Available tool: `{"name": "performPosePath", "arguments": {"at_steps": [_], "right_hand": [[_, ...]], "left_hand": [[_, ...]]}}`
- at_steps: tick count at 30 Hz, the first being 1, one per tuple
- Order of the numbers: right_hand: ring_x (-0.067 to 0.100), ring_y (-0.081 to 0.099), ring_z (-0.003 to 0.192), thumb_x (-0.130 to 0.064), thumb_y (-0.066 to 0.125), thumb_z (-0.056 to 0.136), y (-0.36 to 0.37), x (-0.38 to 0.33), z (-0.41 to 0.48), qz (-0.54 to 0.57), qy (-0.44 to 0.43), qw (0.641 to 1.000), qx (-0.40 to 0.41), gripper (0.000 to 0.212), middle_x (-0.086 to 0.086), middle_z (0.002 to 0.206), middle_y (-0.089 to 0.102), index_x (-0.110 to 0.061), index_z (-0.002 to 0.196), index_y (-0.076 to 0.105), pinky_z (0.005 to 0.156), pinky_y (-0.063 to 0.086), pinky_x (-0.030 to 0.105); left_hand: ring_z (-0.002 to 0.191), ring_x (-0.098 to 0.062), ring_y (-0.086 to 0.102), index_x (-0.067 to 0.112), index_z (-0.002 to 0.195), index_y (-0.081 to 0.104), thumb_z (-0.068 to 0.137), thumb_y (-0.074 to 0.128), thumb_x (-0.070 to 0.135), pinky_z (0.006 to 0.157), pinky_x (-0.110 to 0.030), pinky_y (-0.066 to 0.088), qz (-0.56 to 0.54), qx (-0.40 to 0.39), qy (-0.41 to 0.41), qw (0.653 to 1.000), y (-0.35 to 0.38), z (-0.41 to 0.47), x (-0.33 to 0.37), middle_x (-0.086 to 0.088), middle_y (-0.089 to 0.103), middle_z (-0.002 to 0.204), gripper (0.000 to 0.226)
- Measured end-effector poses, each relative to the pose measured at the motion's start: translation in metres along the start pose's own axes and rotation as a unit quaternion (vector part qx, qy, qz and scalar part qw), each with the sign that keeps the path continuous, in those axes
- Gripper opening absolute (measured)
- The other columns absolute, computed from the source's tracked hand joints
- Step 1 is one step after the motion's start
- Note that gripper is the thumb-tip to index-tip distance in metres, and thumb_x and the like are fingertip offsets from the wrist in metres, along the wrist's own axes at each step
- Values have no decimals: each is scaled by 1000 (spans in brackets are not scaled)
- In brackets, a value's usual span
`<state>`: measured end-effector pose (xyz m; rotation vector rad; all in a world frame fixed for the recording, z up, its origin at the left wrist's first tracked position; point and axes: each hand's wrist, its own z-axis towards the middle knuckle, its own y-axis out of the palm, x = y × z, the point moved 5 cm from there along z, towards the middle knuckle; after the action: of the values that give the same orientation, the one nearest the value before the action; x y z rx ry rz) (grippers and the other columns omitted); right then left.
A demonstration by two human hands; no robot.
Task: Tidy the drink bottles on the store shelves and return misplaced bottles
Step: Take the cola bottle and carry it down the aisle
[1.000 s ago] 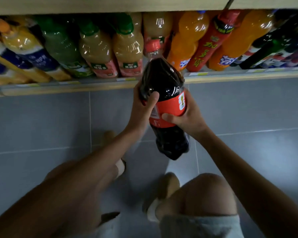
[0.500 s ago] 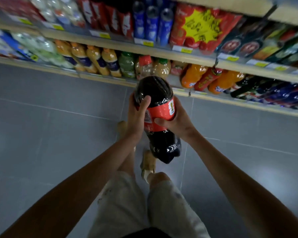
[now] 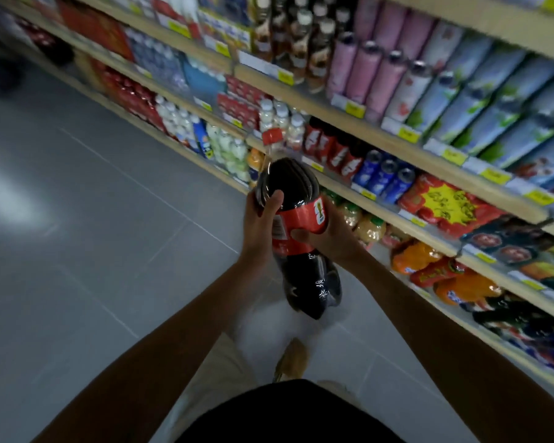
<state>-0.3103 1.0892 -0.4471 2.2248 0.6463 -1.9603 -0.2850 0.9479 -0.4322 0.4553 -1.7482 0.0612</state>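
Note:
A large cola bottle (image 3: 290, 187) with dark liquid, a red label and a red cap is held in front of me above the floor, cap pointing away. My left hand (image 3: 259, 225) grips its left side, thumb lying over the top of the label. My right hand (image 3: 328, 236) grips the right side around the label, thumb across the front. The bottle's base hangs free below both hands.
Wooden store shelves (image 3: 339, 113) run along the right, packed with bottles, cans and cartons; orange bottles (image 3: 413, 255) lie on the lowest shelf. Grey tiled floor (image 3: 93, 219) spreads to the left. My legs and a shoe (image 3: 293, 358) show below.
I have risen from a crouch at the bottom shelf to standing, and the view has swung along the aisle. Both hands keep the same hold on the cola bottle.

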Motion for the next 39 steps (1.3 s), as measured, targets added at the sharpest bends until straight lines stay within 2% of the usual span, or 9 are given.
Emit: {"name": "performPosePath", "arguments": {"at_steps": [3,8,11,15,19,24,29,34,39], "right_hand": [[-4,63,93,-15,82,68,41,-23,37,-1,-11,998,-54,72,-11,107,60,-25,124,40,73,53,18],[11,64,102,-47,86,52,133,-62,107,25,-29,991,-131,88,1,114,62,-24,125,42,81,55,26],[12,65,100,-32,83,62,195,-80,154,6,-32,989,-143,69,-4,110,62,-28,119,44,83,55,31],[25,63,103,-8,79,72,276,-109,214,-1,-27,988,-154,64,6,112,62,-10,125,44,81,55,27],[-3,65,87,-25,84,60,351,-153,261,19,-47,983,-175,66,-5,103,61,-22,113,46,69,50,11],[-8,64,79,3,74,74,428,-180,335,-4,-53,981,-185,50,2,99,60,-13,109,44,66,50,11],[5,65,92,-9,79,72,511,-202,416,-21,-64,975,-213,57,1,106,62,-11,118,45,81,57,31],[-9,60,90,-20,80,71,604,-221,509,-14,-88,968,-235,67,-13,106,54,-21,122,38,72,54,14],[10,58,104,-23,79,72,693,-251,603,-1,-62,953,-297,76,-8,115,54,-20,133,33,77,52,21]], "left_hand": [[108,-23,62,9,132,47,73,62,39,88,-37,53,-14,56,13,998,-43,19,23,-10,61,123,68],[84,-2,68,8,127,50,75,60,36,65,-16,53,-47,116,39,991,-134,64,56,0,65,108,60],[87,-3,66,10,127,50,75,60,40,64,-14,52,-49,150,42,987,-197,100,79,0,64,109,62],[96,-13,64,12,127,48,75,59,43,68,-18,53,-52,169,44,983,-280,148,110,-3,62,113,62],[92,-12,65,10,126,48,76,60,44,64,-17,53,-47,175,54,982,-357,194,145,-5,64,111,62],[88,-13,67,11,123,50,82,62,40,68,-23,54,-51,184,55,980,-440,248,189,-4,65,106,51],[86,-10,67,11,125,50,91,56,32,63,-18,53,-49,204,58,976,-526,311,218,-1,65,105,40],[82,-6,68,19,110,53,92,55,32,63,-18,53,-33,233,68,970,-619,388,247,2,65,100,23],[95,-11,64,17,123,47,91,55,33,69,-19,52,-19,262,67,963,-706,466,289,0,63,110,37]]}}
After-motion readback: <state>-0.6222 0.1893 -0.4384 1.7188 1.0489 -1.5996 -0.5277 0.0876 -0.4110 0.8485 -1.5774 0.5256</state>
